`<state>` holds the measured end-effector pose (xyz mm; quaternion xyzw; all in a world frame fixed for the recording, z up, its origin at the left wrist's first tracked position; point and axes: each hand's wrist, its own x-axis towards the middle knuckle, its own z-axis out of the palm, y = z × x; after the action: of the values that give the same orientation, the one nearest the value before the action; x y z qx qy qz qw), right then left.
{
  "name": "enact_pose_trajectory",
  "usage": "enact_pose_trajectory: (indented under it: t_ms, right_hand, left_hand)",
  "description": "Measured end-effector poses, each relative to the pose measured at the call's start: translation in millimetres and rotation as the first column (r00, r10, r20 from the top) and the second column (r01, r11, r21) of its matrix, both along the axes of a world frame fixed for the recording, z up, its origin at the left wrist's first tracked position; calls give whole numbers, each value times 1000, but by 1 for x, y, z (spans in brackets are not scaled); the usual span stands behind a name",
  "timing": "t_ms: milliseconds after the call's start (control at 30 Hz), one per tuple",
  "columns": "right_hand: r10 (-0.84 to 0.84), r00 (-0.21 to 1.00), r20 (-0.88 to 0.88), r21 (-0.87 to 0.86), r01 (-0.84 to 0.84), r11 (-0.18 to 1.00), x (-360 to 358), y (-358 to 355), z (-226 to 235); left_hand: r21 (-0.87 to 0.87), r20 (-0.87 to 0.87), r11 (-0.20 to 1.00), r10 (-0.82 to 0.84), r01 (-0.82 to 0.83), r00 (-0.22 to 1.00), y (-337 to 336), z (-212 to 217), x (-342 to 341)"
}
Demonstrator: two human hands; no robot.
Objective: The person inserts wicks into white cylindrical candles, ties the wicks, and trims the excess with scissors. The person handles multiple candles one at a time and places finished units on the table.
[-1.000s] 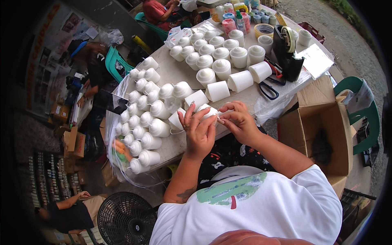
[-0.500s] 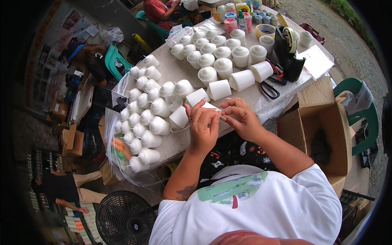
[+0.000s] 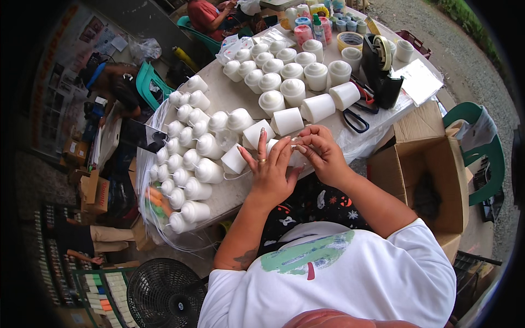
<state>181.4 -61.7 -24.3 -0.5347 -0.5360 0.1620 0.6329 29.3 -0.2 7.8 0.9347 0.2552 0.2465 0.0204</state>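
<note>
Two hands pinch one white candle beside three lying candles.

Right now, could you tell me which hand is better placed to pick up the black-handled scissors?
Probably the right hand: the scissors lie just beyond it on the table's right side. The left hand sits farther over, fingers spread on the white candle.
</note>
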Motion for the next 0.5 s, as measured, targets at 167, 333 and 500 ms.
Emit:
enact_pose_trajectory:
  t_ms: [167, 333, 500]
  right_hand:
    - [-6, 1000, 24, 68, 4, 998, 17, -10, 28]
    - [-77, 958, 276, 40, 69, 997, 34, -19, 26]
    - [21, 993, 116, -176, 0, 984, 23, -38, 13]
  left_hand:
    - [133, -72, 989, 70, -60, 995, 11, -1, -5]
    - [92, -156, 994, 77, -63, 985, 8, 0, -13]
    - [-81, 98, 996, 46, -38, 994, -10, 20, 0]
